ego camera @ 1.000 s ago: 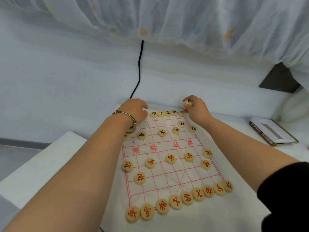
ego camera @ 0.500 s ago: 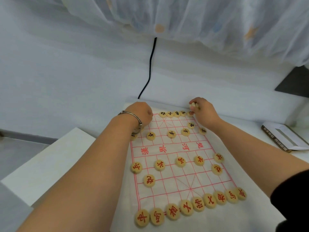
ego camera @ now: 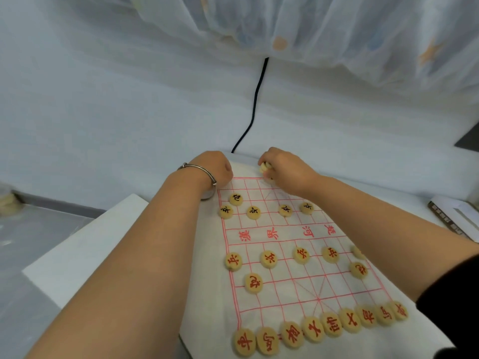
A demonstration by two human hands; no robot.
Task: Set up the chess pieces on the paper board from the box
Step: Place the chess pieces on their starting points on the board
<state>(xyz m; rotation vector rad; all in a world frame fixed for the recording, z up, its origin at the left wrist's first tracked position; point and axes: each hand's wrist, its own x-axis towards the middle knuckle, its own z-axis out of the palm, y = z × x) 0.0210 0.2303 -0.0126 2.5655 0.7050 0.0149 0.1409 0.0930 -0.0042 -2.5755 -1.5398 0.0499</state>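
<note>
The paper board with a red grid lies on a white table. Red-lettered pieces line its near edge, with more red ones in the rows above. Black-lettered pieces stand in the far half. My right hand is at the board's far edge and pinches pale chess pieces in its fingertips. My left hand, with a metal bracelet on the wrist, is curled into a fist at the far left corner; what is inside it is hidden. The far row under my right hand is covered.
The white box with a dark patterned side sits at the table's right edge. A black cable runs down the wall behind the board. A sheer curtain hangs above. The table's left edge drops to a grey floor.
My right hand has slid left along the far edge and now covers the far-row pieces seen before. The left hand has stayed at the far left corner. The view has shifted.
</note>
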